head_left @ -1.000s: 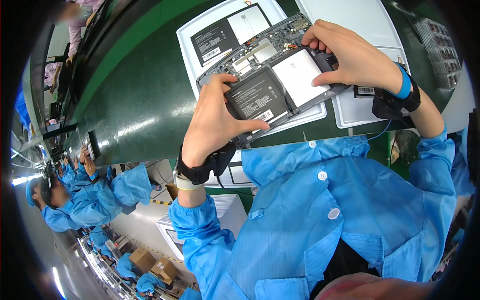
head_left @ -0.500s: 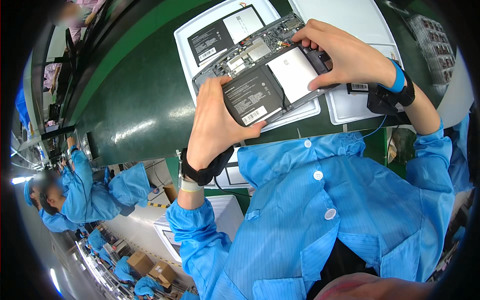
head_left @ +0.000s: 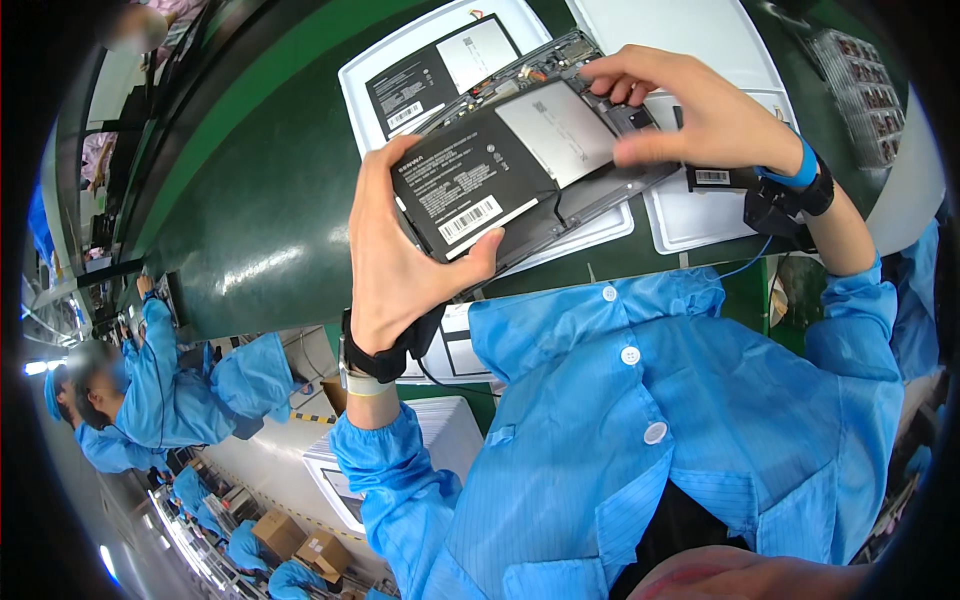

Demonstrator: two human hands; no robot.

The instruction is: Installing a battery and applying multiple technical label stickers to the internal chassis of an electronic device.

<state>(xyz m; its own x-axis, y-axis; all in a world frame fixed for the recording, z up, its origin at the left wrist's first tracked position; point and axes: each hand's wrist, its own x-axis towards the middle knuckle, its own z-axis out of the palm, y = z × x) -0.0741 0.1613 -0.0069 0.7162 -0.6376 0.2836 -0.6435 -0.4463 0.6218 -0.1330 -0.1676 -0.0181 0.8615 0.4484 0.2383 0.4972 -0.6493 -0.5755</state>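
A flat battery pack [head_left: 465, 190], black with a silver panel, is tilted up over an open laptop base [head_left: 600, 205]. My left hand [head_left: 385, 270] grips the pack at its left end, thumb on the near edge and fingers along the far side. Bare circuit boards show behind the pack, partly covered by it. My right hand [head_left: 705, 115] is over the right end of the base, thumb and fingers apart; the thumb is slightly blurred. Whether its fingertips touch the base, I cannot tell.
Another battery pack [head_left: 410, 90] lies in a white tray [head_left: 352, 95] behind the base. To the right is a second white tray [head_left: 690, 235] beside a dark pack. A clear parts tray [head_left: 860, 95] stands far right. White trays [head_left: 450, 430] are stacked below the green table's edge.
The battery pack has risen out of the laptop base and shifted left, held by my left hand. My right thumb has come away from the pack's silver panel.
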